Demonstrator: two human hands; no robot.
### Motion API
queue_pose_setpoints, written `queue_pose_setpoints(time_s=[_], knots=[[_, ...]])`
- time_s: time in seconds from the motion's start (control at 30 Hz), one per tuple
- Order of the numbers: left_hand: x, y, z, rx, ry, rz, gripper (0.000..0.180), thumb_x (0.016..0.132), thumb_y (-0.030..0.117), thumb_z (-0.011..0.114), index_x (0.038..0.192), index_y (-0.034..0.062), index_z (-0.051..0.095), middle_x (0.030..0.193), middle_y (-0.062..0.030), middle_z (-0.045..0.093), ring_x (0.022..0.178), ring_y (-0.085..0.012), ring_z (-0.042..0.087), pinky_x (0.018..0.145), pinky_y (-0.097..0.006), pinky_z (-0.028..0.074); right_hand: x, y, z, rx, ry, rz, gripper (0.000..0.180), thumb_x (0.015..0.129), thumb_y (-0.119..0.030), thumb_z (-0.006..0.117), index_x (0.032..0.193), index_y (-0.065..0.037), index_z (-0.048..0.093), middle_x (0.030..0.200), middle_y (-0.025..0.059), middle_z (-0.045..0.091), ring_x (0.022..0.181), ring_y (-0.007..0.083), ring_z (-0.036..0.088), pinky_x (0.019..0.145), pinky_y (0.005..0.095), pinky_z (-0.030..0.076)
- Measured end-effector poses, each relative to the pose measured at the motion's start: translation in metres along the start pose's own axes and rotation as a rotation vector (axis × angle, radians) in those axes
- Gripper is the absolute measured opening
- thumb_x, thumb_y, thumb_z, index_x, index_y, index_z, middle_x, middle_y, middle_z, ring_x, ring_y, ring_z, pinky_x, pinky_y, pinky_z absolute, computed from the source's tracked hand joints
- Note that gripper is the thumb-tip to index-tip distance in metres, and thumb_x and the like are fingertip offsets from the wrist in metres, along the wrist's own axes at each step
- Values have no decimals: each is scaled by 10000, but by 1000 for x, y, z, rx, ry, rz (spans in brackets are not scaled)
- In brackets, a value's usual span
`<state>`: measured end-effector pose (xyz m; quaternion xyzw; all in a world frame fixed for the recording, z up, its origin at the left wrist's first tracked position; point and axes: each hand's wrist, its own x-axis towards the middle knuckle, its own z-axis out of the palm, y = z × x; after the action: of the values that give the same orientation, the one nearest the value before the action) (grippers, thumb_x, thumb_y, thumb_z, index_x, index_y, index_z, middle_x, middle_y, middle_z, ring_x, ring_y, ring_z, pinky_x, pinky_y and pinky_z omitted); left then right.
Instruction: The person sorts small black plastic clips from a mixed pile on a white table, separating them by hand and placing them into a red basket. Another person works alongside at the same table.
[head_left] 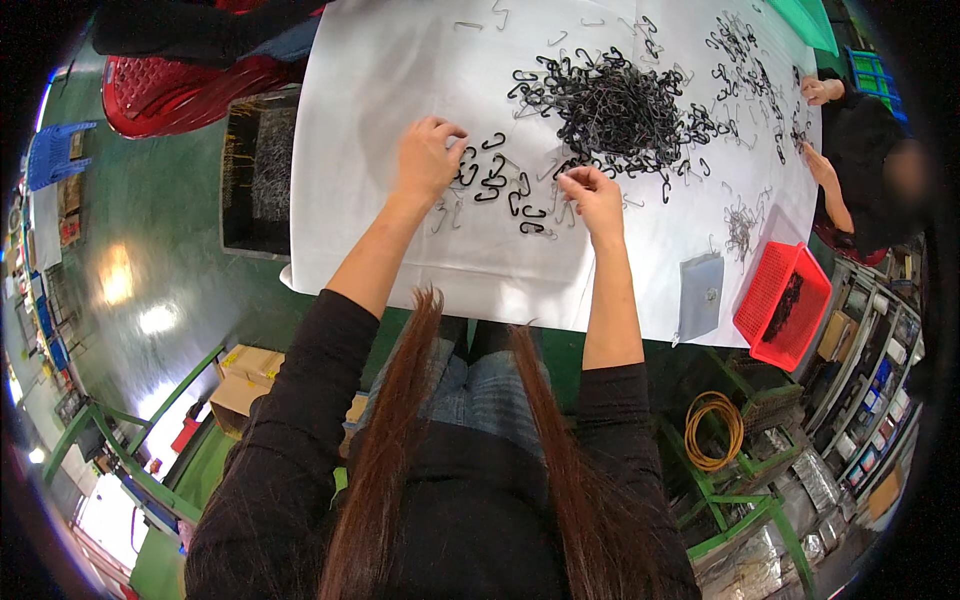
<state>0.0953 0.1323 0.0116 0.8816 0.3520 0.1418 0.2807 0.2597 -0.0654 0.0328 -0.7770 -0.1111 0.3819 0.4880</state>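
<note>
A loose group of black S-shaped hooks [493, 182] lies on the white-covered table [360, 240] between my two hands. My left hand [428, 160] hovers at the group's left edge, fingers bent, with a small gap between thumb and forefinger and nothing visible in it. At the right side, my right hand [596, 200] has its thumb and fingertips drawn together; whatever they may pinch is too small to make out. Just beyond it rises a big tangled pile of black hooks [620, 110]. Several thin, pale hooks lie below and around the small group.
More hooks [740, 50] are scattered at the far right, where a co-worker's hands [822, 165] work. A red basket [785, 305] and a grey packet [700, 295] sit at the right near corner. Left of the table stand a dark crate [262, 175] and a red chair [150, 95].
</note>
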Motion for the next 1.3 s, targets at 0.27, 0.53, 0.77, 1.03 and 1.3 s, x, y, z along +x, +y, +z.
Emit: queue_pose_setpoints(time_s=[0.27,0.53,0.77,1.03,1.3], knots=[[10,28,38,114,-51,119,174,764,218,693,865,100,614,935,-58,580,946,-256,542,797,-383,434,-10,13,27,-822,331,-214,234,745,-256,721,907,-115,629,957,65,580,905,264,598,727,404,489],[13,13,22,-38,-191,38,134,851,153,611,914,44,563,928,-68,590,851,-237,561,714,-352,457,-2,15,78,-710,193,-92,205,785,-272,671,882,-93,643,912,106,632,834,287,616,736,405,476],[-24,-17,-35,-1454,-589,-615,214,926,177,554,1088,42,588,886,-1,602,831,-118,583,755,-276,499,-12,3,33,441,-290,103,244,850,-140,608,1043,-5,544,914,40,592,784,143,602,660,239,450],[-36,-21,-31,-1311,-533,-681,227,902,112,532,1104,33,598,1041,-43,631,899,-153,614,746,-282,502,33,2,71,-1010,-147,-599,122,795,-143,643,885,-87,584,886,110,549,766,347,594,669,444,479],[-74,11,6,-221,-72,-31,159,784,123,652,943,121,649,930,-58,599,883,-240,567,748,-363,450,24,9,55,-971,-12,-540,157,800,-220,662,878,-103,592,907,93,559,748,325,614,625,436,482]])
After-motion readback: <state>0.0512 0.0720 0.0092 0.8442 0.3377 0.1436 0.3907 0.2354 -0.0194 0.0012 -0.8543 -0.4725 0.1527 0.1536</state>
